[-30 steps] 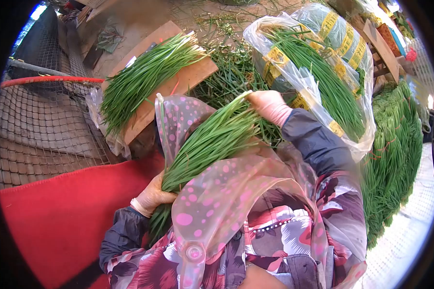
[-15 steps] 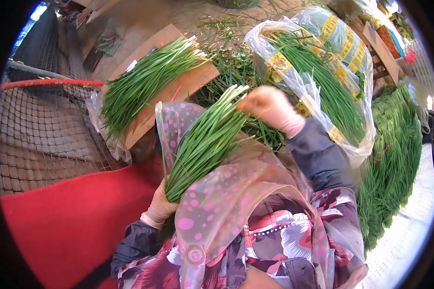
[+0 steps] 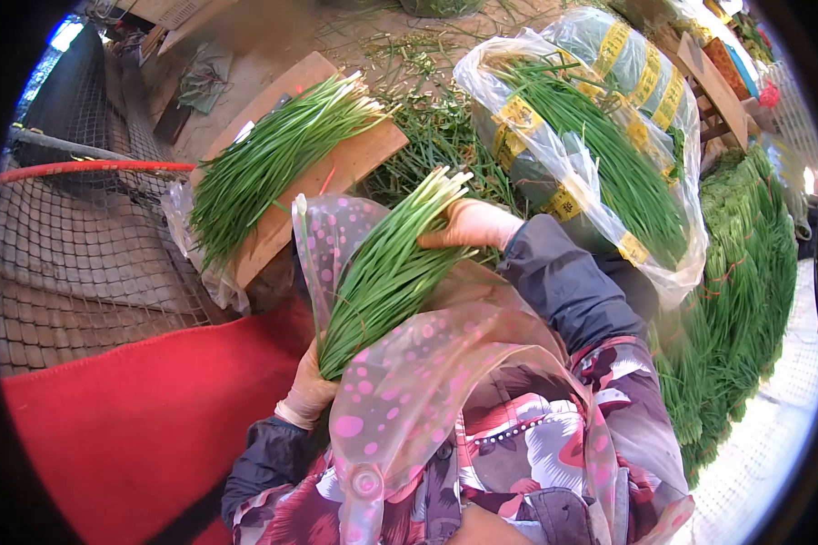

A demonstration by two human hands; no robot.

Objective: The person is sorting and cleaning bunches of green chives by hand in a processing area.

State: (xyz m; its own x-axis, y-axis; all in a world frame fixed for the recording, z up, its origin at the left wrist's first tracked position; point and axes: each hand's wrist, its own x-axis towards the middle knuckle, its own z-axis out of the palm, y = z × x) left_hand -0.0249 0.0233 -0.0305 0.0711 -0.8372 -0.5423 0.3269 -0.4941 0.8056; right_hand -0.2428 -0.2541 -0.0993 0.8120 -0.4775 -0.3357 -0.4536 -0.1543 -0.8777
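A loose bunch of garlic chives lies slanted across my lap, its white stem ends pointing up and away. Wrapped round the leafy lower end is my left hand, closed, in a pale glove. My right hand, gloved too, is closed on the right side of the bunch just below the white ends; some of its fingers are hidden behind the stems. A clear apron with pink dots lies under the bunch. Beyond it, another pile of chives rests on a wooden board.
At the right stands an open plastic bag of chives with yellow tape. A tall stack of bundled chives is at far right. Scattered trimmings cover the ground ahead. Left are a red cloth and netting with a red rim.
My right hand has come down and left from beside the white stem ends and taken hold of the bunch. My left hand keeps its hold at the leafy end.
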